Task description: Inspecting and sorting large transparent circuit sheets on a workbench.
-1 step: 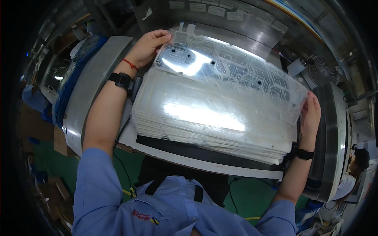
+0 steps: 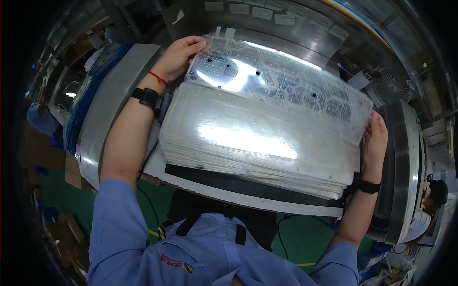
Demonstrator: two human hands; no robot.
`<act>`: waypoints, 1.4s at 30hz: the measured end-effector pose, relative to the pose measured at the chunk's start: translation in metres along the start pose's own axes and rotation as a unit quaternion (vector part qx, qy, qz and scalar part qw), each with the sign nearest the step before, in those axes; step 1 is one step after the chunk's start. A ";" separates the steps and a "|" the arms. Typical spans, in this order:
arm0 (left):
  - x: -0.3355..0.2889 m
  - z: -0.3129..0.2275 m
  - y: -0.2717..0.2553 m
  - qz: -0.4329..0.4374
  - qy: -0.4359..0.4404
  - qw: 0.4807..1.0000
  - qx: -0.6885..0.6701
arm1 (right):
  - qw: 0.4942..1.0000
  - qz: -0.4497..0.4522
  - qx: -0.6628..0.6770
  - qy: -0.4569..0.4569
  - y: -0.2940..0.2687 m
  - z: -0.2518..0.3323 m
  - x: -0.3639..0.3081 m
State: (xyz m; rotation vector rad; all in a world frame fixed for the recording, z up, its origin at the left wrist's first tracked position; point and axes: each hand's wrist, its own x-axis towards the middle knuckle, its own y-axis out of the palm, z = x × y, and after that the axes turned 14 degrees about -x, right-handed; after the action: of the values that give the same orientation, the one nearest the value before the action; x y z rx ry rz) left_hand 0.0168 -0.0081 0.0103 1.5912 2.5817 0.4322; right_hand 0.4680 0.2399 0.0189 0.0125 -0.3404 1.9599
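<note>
A clear flexible keyboard membrane sheet (image 2: 281,78), with printed circuit traces and small dark holes, is held up at a tilt between my two hands. My left hand (image 2: 183,55) pinches its far left corner, beside two short connector tails (image 2: 229,33). At the sheet's right edge, my right hand (image 2: 377,136) grips it between thumb and fingers. Just below lies a thick stack of similar translucent sheets (image 2: 238,128), its near edges fanned unevenly. Bright light glares off both the held sheet and the stack.
The stack rests on a dark mat (image 2: 205,175) on a white-edged table (image 2: 267,202). A metal surface (image 2: 117,100) stands left. At right are a small fan (image 2: 391,86) and a dark-topped bench (image 2: 393,167), with another person (image 2: 431,200) beyond. Paper labels (image 2: 262,13) hang on the back panel.
The held sheet has tilted very slightly, and the glare and traces on it have shifted. Both hands stay almost where they were, still gripping it.
</note>
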 end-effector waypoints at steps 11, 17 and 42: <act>0.004 0.003 -0.006 -0.039 0.017 0.999 0.003 | 0.996 0.032 -0.072 -0.029 -0.002 -0.004 -0.001; 0.001 -0.001 -0.002 -0.058 0.025 0.998 -0.001 | 0.997 0.024 -0.063 -0.031 -0.002 -0.004 -0.001; -0.001 -0.005 0.002 -0.059 0.061 0.987 -0.133 | 0.999 -0.025 0.044 0.003 0.007 0.018 -0.009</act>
State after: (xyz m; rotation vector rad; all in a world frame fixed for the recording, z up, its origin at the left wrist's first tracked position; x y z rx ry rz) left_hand 0.0175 -0.0090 0.0154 1.3561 2.5532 0.8475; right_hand 0.4625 0.2254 0.0328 0.0705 -0.2475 1.9235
